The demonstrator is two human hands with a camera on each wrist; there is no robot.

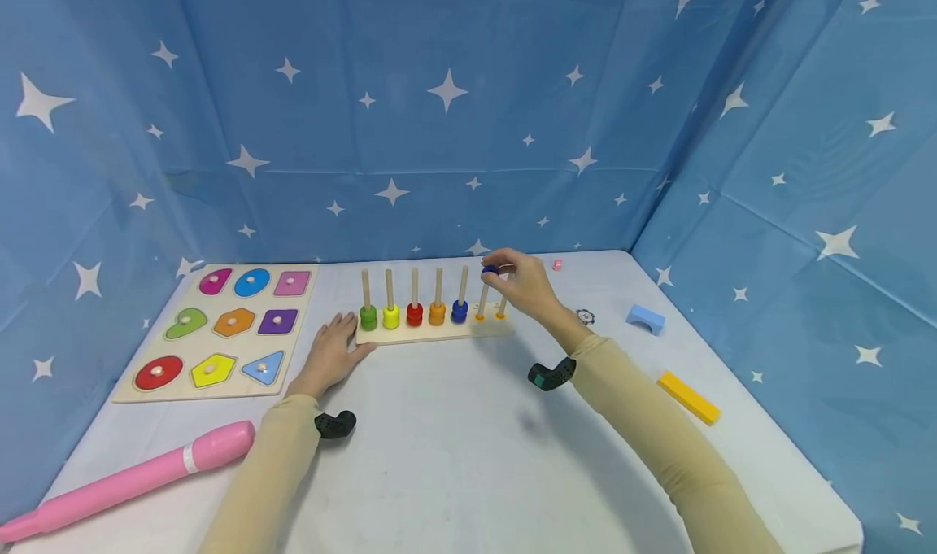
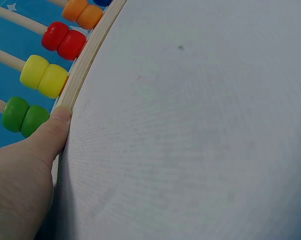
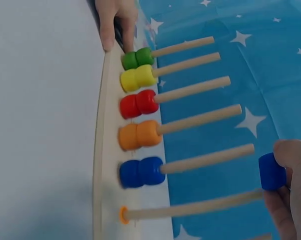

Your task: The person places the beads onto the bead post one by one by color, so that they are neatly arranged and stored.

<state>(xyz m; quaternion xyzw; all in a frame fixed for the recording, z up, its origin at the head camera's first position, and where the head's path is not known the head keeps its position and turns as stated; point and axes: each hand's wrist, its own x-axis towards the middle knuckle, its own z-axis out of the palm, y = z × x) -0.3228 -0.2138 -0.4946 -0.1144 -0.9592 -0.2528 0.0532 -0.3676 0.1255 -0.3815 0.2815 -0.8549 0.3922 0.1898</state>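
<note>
A wooden peg board (image 1: 424, 336) stands on the table with a row of upright pegs. Green (image 1: 368, 318), yellow (image 1: 392, 317), red (image 1: 415, 315), orange (image 1: 437, 314) and blue beads (image 1: 459, 311) sit in stacked pairs on the pegs from the left. The two rightmost pegs carry no beads at their bases. My right hand (image 1: 529, 285) pinches a blue bead (image 3: 272, 171) between thumb and fingers, right at the top of the sixth peg (image 3: 200, 206). At the board's left end rests my left hand (image 1: 331, 357), fairly straight fingers along the end, thumb against the front edge.
A shape puzzle board (image 1: 249, 322) lies to the left. Nearer is a long pink inflated-looking stick (image 1: 146, 482). On the right lie a light blue arch block (image 1: 646, 319), a yellow bar (image 1: 689, 398) and a small round dark-patterned piece (image 1: 586, 316). A starred curtain hangs behind.
</note>
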